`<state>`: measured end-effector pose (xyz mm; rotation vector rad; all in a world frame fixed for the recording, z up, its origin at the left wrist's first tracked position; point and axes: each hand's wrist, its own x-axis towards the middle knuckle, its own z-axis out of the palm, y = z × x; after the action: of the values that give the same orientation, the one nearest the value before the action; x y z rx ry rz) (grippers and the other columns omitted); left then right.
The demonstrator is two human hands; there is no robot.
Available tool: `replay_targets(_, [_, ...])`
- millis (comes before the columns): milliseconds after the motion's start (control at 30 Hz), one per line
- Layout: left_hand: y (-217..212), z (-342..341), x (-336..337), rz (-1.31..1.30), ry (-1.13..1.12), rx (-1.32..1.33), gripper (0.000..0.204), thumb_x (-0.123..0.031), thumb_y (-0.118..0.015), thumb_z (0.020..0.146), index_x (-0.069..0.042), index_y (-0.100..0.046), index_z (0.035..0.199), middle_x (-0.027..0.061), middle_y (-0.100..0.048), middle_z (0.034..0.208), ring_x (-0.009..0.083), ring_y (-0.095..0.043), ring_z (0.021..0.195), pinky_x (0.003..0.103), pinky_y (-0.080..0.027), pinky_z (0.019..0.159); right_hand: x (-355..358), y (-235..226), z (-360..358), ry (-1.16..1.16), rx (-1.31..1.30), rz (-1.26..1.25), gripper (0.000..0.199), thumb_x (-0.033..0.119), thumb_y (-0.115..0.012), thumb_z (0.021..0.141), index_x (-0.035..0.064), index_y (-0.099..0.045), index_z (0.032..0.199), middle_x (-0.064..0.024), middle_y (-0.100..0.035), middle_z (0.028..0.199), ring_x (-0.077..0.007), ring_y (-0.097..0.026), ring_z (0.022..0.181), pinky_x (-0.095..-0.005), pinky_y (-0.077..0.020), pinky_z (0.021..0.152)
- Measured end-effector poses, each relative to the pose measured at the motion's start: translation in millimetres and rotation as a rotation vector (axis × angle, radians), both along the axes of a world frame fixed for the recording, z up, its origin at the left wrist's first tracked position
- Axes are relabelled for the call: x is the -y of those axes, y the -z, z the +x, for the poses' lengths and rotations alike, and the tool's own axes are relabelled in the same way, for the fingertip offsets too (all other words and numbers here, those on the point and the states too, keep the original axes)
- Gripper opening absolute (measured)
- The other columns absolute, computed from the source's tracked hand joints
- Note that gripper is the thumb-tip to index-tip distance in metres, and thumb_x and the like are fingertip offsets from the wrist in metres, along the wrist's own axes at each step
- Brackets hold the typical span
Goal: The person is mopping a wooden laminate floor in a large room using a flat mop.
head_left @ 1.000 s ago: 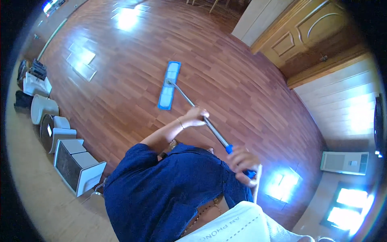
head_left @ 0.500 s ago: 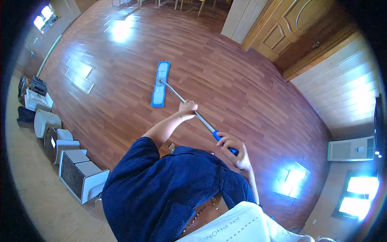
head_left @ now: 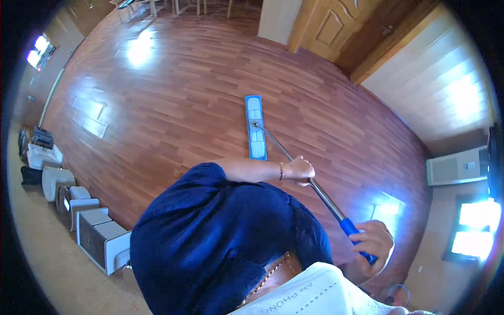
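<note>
Fingers, left hand point(head_left: 300, 170): wrapped round the bare metal pole point(head_left: 294, 163) midway along, thumb side up, wrist bracelet showing.
Fingers, right hand point(head_left: 374, 242): closed over the blue grip point(head_left: 350, 229) at the pole's top end, close in to the body.
Mop head point(head_left: 255, 127): flat, blue-edged pad with a pale middle, lying on the wood floor point(head_left: 173, 94) ahead, long side running away from the body, pole joined near its centre.
Pole angle: low slant from the pad up to the right hand, both hands well apart along it.
Floor: glossy reddish planks, bright window glare in several patches; wet or dry cannot be told.
Left side: row of white boxes point(head_left: 100, 236) and pale containers point(head_left: 52, 181) along the floor's edge, well apart from the pad.
Far side: wooden door point(head_left: 336, 26) and chair legs point(head_left: 173, 6) beyond the pad.
Right side: white unit point(head_left: 454, 165) low against the wall.
Risk, slip: likely slick footing if the shine means damp planks; careless step onto a just-wiped strip as cause.
Risk, pad flip: hinge may tip the pad onto its edge if the low pole gets pushed too steeply.
Risk, knocks: wide sideways sweep could strike the boxes or chair legs.
Risk, grip: left hand on smooth metal could slide under a hard push.
</note>
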<state>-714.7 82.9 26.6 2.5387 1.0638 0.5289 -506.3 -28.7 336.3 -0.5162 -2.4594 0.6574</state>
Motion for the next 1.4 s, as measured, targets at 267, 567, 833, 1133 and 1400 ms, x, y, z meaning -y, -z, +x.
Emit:
replay_targets(267, [-39.5,118.1,-10.7,-0.129,0.537,-0.204,0.026,-0.034,-0.067,0.070,-0.016,-0.070,0.087,0.0090,-0.069,0.089,0.0305,-0.065,0.091,0.063,-0.048,0.079,45.1,-35.7,35.0,0.156,0.187,0.264,0.020,0.025,-0.066,0.074,0.0069,-0.060,0.079,-0.0102,-0.065,0.081,-0.0305,-0.064,0.076,-0.0461,-0.0486,0.067])
replay_targets(567, [-9.6,120.0,-29.9,-0.336,0.680,-0.140,0.021,-0.026,-0.069,0.063,-0.019,-0.071,0.083,0.0052,-0.069,0.083,0.0272,-0.064,0.089,0.060,-0.037,0.088,40.3,-12.4,23.2,0.050,0.267,0.118,0.024,0.019,-0.072,0.068,0.0042,-0.062,0.084,-0.0073,-0.067,0.086,-0.0270,-0.065,0.081,-0.0438,-0.0495,0.072])
replay_targets(833, [1.3,-25.0,-95.3,-0.262,0.432,-0.129,0.017,-0.032,-0.069,0.067,-0.019,-0.068,0.078,0.0035,-0.068,0.080,0.0262,-0.065,0.084,0.049,-0.046,0.072,-29.2,39.6,-88.7,0.063,-0.209,0.076,0.027,0.028,-0.063,0.081,0.0039,-0.059,0.069,-0.0118,-0.065,0.071,-0.0283,-0.066,0.065,-0.0419,-0.0506,0.059])
replay_targets(1133, [41.9,-259.0,-126.5,-0.275,-0.099,0.006,0.011,-0.027,-0.068,0.053,-0.022,-0.058,0.054,0.0002,-0.056,0.053,0.0233,-0.060,0.062,0.048,-0.035,0.059,-103.2,103.3,-232.4,-0.036,-0.296,-0.216,0.029,0.027,-0.075,0.066,0.0033,-0.063,0.077,-0.0147,-0.067,0.079,-0.0353,-0.066,0.083,-0.0439,-0.0494,0.075])
replay_targets(1400, [91.1,-439.7,-74.6,-0.155,-0.413,-0.028,0.016,-0.026,-0.066,0.060,-0.016,-0.055,0.064,0.0059,-0.059,0.071,0.0299,-0.060,0.080,0.054,-0.039,0.060,-137.5,163.5,-353.6,-0.253,-0.264,-0.451,0.027,0.025,-0.077,0.067,0.0050,-0.067,0.082,-0.0118,-0.069,0.091,-0.0360,-0.062,0.100,-0.0469,-0.0465,0.088])
